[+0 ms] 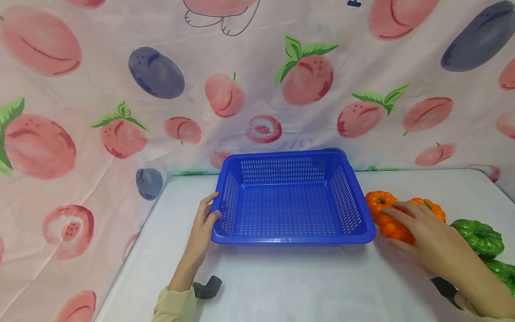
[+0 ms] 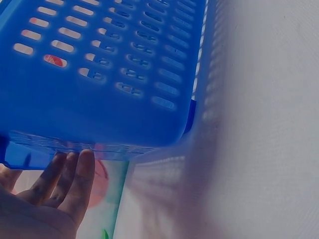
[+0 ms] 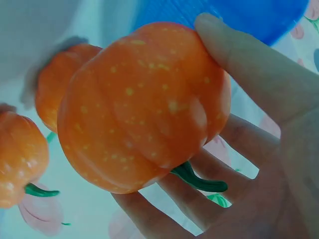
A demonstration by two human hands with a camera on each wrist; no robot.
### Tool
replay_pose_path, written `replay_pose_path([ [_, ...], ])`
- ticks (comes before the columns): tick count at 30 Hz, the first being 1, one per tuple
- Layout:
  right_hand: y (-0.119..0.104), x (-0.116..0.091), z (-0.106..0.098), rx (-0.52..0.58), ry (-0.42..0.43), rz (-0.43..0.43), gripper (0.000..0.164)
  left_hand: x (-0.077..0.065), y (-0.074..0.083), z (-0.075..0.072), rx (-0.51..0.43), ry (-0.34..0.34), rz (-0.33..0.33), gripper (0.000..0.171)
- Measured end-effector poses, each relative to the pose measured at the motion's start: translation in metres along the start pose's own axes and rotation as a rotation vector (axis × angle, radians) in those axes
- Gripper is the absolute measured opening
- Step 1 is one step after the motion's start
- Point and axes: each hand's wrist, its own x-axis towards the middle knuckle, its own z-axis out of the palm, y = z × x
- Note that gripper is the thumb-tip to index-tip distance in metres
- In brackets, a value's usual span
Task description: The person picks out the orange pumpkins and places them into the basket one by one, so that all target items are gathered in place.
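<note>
Pink fruit-print cloth point(image 1: 249, 51) behind a white tabletop point(image 1: 281, 286). On the tabletop, a blue slotted plastic basket point(image 1: 289, 239), gripped at its left rim by the left hand point(image 1: 203, 230). Just right of the basket, the right hand point(image 1: 430, 235), holding an orange pumpkin point(image 3: 144, 109). Nearby, two green pumpkins point(image 1: 476, 239) and two more orange pumpkins point(image 1: 375, 206).

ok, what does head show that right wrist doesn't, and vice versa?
Head only: the left hand at the left rim of the rectangular blue plastic basket, and two glossy green ribbed pumpkins.

Right wrist only: the curved green stem of the gripped round orange pumpkin.

Both: right hand on that pumpkin, two other orange pumpkins, the basket (partly in right wrist) and the pale fruit-print cloth.
</note>
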Motion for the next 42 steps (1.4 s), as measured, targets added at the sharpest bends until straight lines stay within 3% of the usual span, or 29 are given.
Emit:
replay_pose_path([
  [8,-0.004,0.001,-0.011,-0.007,0.077,-0.037,0.063,0.001,-0.002,0.002,-0.029,-0.002,0.0,0.049],
  [19,-0.009,0.008,-0.023,0.005,0.119,-0.051,0.065,0.002,-0.001,0.001,-0.037,-0.007,0.009,0.049],
  [31,-0.023,0.017,-0.034,0.041,0.112,-0.004,0.064,0.0,0.0,0.002,-0.045,-0.019,0.014,0.049],
  [42,-0.037,0.03,-0.038,0.059,0.159,-0.103,0.065,-0.002,0.0,0.0,-0.02,-0.008,0.022,0.05],
])
